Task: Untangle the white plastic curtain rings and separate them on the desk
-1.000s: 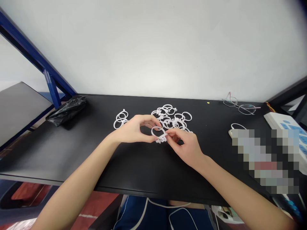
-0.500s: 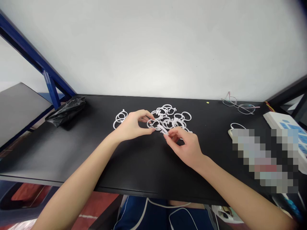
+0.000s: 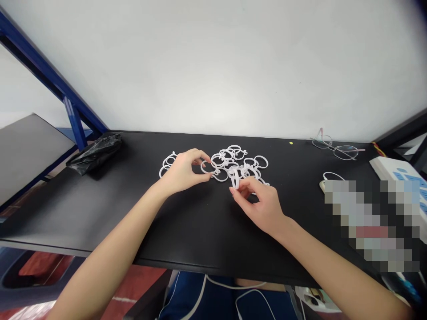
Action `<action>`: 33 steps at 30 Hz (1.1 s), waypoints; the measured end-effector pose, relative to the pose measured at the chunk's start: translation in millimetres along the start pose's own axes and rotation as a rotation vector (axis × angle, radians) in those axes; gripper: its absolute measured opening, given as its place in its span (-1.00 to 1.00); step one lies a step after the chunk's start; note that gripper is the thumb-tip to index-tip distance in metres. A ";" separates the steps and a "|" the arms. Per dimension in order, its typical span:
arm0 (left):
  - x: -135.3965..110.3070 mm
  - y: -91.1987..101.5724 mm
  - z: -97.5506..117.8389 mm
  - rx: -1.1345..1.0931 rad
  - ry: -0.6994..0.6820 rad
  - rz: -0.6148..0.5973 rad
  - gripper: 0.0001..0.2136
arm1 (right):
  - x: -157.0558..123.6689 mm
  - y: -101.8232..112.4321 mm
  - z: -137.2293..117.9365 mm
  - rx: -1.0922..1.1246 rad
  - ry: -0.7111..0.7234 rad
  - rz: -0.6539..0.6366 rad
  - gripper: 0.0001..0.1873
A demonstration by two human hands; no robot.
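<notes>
Left hand: our left hand [image 3: 182,172] was half open, fingertips touching a white plastic ring [image 3: 201,167].
Right hand: our right hand [image 3: 256,206] pinched another white plastic ring [image 3: 235,178] edge-on between thumb and fingers.
Rings: a tangled pile of white plastic rings [image 3: 230,155] lay just beyond our hands, on the matte black bench [image 3: 100,213].
Rest: a crumpled black plastic bag [image 3: 95,153] and thin wire-rimmed glasses [image 3: 333,148] lay well apart on the bench.

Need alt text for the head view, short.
A right hand pinches a white plastic ring edge-on above a heap of white plastic rings on a black desk, while a left hand reaches the heap's left side. A black plastic bag and eyeglasses lie farther along the desk.
</notes>
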State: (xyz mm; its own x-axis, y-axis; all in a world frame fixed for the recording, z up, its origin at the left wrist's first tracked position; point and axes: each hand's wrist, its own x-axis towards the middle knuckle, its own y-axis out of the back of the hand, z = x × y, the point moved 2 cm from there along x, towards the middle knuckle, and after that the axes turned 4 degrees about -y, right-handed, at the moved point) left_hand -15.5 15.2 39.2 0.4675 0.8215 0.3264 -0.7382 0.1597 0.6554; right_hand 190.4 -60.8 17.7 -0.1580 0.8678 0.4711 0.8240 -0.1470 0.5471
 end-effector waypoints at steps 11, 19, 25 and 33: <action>-1.3 -6.1 -2.0 -0.050 -0.054 -0.061 -0.73 | 1.3 -3.1 5.0 -0.023 0.014 -0.080 -0.91; -1.3 -5.3 -1.5 -0.021 -0.079 -0.078 -0.76 | 2.0 -5.4 7.9 -0.086 -0.095 -0.198 -0.95; -1.2 -6.4 -1.3 0.061 -0.072 -0.114 -0.77 | 2.3 -5.7 8.2 -0.106 -0.108 -0.221 -0.94; -4.2 -11.1 -7.7 0.251 -0.072 -0.233 -0.79 | 2.9 -5.3 8.0 -0.117 -0.114 -0.242 -0.90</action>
State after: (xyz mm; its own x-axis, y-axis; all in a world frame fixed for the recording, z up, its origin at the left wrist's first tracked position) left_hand -12.9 14.1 25.3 0.6491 0.7365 0.1904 -0.4697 0.1912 0.8619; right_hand 189.9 -53.6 10.6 -0.2745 0.9311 0.2404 0.7008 0.0225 0.7130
